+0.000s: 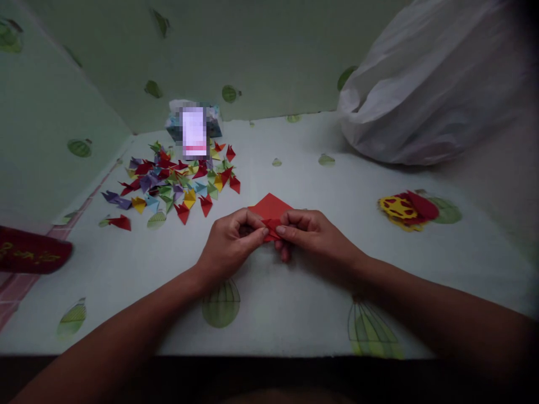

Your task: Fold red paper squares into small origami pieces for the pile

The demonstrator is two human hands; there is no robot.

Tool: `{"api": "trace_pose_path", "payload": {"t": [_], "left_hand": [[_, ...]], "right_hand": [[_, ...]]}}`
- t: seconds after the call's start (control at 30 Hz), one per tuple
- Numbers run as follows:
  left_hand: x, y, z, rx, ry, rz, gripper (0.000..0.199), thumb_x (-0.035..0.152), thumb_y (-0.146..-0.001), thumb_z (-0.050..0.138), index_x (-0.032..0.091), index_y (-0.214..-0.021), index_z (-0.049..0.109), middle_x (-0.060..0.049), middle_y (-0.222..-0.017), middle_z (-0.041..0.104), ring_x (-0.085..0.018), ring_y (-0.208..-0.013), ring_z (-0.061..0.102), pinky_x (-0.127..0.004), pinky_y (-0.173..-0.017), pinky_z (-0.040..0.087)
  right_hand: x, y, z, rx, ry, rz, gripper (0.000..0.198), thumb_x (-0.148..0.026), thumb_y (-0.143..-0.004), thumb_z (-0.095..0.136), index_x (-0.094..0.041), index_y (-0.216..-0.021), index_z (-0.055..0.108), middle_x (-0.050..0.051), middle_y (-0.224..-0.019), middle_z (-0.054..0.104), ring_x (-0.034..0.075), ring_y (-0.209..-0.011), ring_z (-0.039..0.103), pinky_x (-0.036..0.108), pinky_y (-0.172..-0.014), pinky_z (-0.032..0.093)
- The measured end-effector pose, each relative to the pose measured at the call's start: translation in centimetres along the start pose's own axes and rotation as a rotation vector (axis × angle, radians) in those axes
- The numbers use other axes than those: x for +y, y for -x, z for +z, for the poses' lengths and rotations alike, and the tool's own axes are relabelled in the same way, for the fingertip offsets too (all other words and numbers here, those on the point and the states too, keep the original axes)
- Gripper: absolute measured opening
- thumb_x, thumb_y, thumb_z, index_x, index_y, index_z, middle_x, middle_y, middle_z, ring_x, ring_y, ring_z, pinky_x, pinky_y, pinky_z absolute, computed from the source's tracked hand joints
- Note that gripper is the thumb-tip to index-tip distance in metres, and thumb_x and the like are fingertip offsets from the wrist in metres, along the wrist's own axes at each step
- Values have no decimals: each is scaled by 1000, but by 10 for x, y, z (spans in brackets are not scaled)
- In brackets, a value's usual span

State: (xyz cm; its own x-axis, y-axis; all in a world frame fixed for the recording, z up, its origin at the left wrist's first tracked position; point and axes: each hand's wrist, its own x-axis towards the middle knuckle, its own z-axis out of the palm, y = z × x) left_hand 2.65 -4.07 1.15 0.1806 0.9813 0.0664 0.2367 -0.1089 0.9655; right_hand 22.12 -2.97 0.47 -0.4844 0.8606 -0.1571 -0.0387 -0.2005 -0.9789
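The left hand (225, 238) and right hand (318, 233) meet over the red paper (269, 206), each pinching its near edge between thumb and fingers. The paper sits in front of the person, above the desk (295, 174); whether it touches the surface is hard to tell. Its far part is a flat, broad point, while small creased layers gather between the thumbs, so this piece seems partly folded, with the shaping yet to be finished.

Left of the red paper and farther off lies a loose spread of folded paper pieces (182, 212) in many colours; these look complete, though their number cannot be counted surely. Behind them, still left of the paper, a pixelated bright screen (194, 129) stands before a box (215, 122). Right of the paper lie yellow and red cut-outs (398, 206); beyond, farther right, bulges a white plastic bag (412, 95).
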Motion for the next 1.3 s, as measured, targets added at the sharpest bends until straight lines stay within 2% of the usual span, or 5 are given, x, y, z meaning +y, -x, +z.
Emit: {"api": "trace_pose_path", "payload": {"t": [0.23,0.53,0.67,0.8,1.3], "left_hand": [[-2,0,0,39,29,7,12,23,-78,74,18,-72,66,-2,-76,71,-15,-70,66,-27,-66,54],[-4,-1,0,102,0,-3,12,24,-78,74,18,-72,65,-2,-75,70,-14,-68,63,-26,-63,50],[-3,-1,1,87,7,-13,13,26,-78,74,17,-72,65,-2,-74,69,-13,-67,62,-26,-62,50],[-4,0,2,48,9,-13,15,27,-76,74,17,-72,65,-2,-74,68,-14,-68,63,-27,-62,50],[-4,2,3,65,-12,13,13,26,-76,72,18,-71,63,-2,-73,68,-15,-69,63,-28,-62,50]], "right_hand": [[2,-1,-2,23,-52,-10,34,-46,-90,69,-17,-73,66,1,-69,68,10,-53,62,24,-56,49],[-2,-2,0,-18,39,-8,40,-49,-80,81,-17,-67,61,0,-62,65,11,-53,61,24,-53,48],[1,-3,-1,-16,14,-9,39,-51,-86,75,-17,-71,62,0,-66,67,11,-52,62,25,-53,49],[3,-3,-2,-18,-16,8,36,-47,-83,78,-17,-70,62,0,-66,67,10,-51,61,24,-52,48],[4,-1,-1,-30,-86,9,30,-38,-87,74,-16,-70,63,0,-68,69,10,-51,63,24,-53,48]]}}
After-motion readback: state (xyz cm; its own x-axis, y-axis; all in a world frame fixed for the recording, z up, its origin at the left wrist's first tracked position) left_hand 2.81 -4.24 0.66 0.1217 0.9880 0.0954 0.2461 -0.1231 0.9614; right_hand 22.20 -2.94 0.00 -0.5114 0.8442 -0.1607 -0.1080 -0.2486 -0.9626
